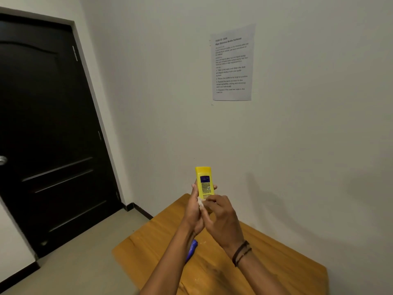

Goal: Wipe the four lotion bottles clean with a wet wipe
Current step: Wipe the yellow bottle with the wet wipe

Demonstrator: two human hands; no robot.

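We hold a yellow bottle (203, 179) upright in the air over the far end of the counter (276, 262), wiping near its bottom.

Our left hand (194, 211) has its grip curled round the lower half of the bottle from the left, with fingertips showing past its right edge. Our right hand (221, 218), with dark bands (241, 252) at the wrist, pinches a small white wipe (200, 202) against the bottle's lower front. A blue thing (191, 250) lies on the wooden counter, partly hidden under our left forearm. A printed sheet (232, 64) hangs on the wall ahead, and a dark door (46, 124) stands to the left.
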